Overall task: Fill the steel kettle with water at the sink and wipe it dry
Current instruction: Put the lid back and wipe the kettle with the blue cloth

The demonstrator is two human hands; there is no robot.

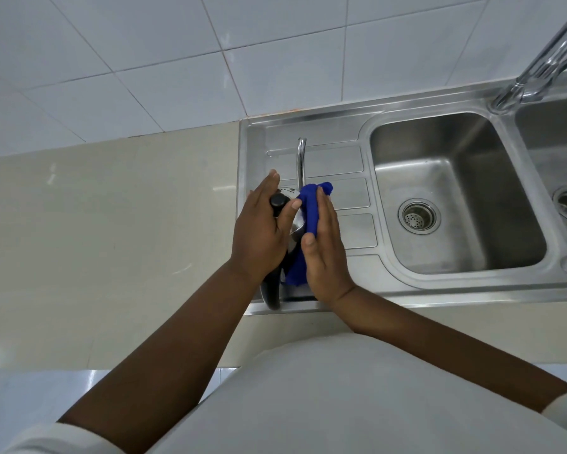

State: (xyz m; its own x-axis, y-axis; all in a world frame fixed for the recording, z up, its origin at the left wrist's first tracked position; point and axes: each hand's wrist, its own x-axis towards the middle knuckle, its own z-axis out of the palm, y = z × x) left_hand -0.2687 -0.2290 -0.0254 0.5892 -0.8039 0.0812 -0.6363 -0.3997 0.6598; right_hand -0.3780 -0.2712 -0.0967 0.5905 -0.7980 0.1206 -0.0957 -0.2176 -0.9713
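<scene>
The steel kettle [297, 224] stands on the sink's ribbed draining board [350, 194], its thin spout pointing away from me and its black handle toward me. My left hand [259, 234] lies over the lid, thumb and fingers around the black lid knob [278, 200]. My right hand [324, 250] presses a blue cloth [311, 211] flat against the kettle's right side. Most of the kettle body is hidden under my hands and the cloth.
A steel sink basin [455, 198] with a drain strainer lies to the right, a second basin [557, 165] beyond it. The chrome tap [544, 63] rises at the top right. Beige counter [111, 231] stretches left; white wall tiles are behind.
</scene>
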